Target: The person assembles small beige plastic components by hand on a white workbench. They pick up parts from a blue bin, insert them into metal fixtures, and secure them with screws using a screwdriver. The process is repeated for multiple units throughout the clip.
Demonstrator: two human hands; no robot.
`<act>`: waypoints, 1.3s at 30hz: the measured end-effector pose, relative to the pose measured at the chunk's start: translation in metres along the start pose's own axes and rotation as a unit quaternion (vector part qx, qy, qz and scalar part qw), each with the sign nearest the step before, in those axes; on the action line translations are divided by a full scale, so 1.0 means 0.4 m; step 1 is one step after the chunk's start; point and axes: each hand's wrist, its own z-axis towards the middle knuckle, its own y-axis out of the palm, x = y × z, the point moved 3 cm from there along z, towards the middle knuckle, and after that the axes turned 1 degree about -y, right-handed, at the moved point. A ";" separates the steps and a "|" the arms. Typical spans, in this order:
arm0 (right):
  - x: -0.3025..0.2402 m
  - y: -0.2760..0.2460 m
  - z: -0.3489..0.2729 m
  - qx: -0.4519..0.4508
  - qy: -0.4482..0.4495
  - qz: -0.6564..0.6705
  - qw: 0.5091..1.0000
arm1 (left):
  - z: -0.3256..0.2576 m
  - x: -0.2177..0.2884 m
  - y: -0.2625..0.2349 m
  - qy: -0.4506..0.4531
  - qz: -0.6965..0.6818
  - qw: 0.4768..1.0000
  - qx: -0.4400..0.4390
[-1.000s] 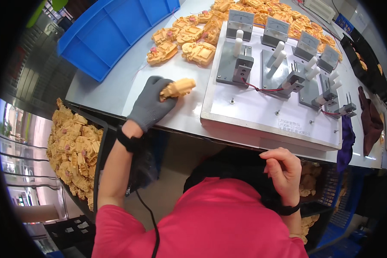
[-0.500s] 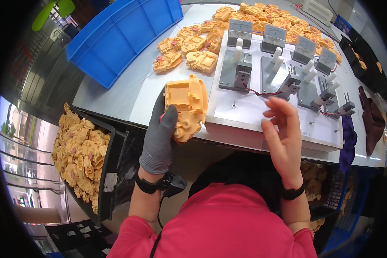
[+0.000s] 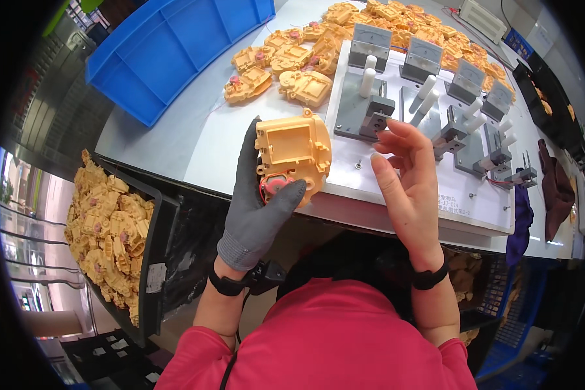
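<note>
In a grey glove, my left hand (image 3: pixel 253 218) grips an orange-yellow plastic housing (image 3: pixel 291 144) with a square recess. A small red round part (image 3: pixel 277 184) shows in the housing beside my thumb. My bare right hand (image 3: pixel 406 188) hovers with fingers parted and slightly bent, holding nothing. It is over the front of a white test board (image 3: pixel 344 170), close to the leftmost grey fixture block (image 3: pixel 377 116). White pegs (image 3: pixel 368 78) rise from that fixture, and a meter (image 3: pixel 370 44) stands behind it.
Many similar housings (image 3: pixel 305 88) lie on the table (image 3: pixel 195 146) behind and left of the board. A blue bin (image 3: pixel 175 58) stands at the back left. More housings fill a black crate (image 3: pixel 151 260) at the lower left. Purple cloth (image 3: pixel 519 224) and brown cloth (image 3: pixel 555 195) lie at the right.
My left hand has turned the housing and shifted it slightly right, so the red part now shows more. My right hand has moved left and up toward the leftmost fixture.
</note>
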 end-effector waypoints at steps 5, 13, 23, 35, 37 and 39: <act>0.007 -0.001 -0.001 0.034 -0.020 -0.006 0.999 | 0.007 -0.010 -0.012 -0.015 -0.035 0.999 -0.004; 0.006 -0.003 0.014 0.015 0.016 0.027 0.999 | 0.067 -0.036 -0.021 -0.196 -0.406 0.892 -0.027; 0.012 -0.003 0.009 -0.006 0.013 0.007 1.000 | 0.100 -0.045 -0.031 -0.276 -0.477 0.828 -0.106; 0.010 -0.004 0.013 -0.020 0.017 0.005 1.000 | 0.108 -0.059 -0.049 -0.292 -0.475 0.822 -0.118; 0.009 -0.003 0.014 -0.019 0.021 0.015 0.999 | 0.107 -0.055 -0.050 -0.292 -0.470 0.825 -0.114; 0.010 -0.002 0.015 -0.019 0.023 0.021 0.999 | 0.107 -0.059 -0.054 -0.289 -0.471 0.826 -0.111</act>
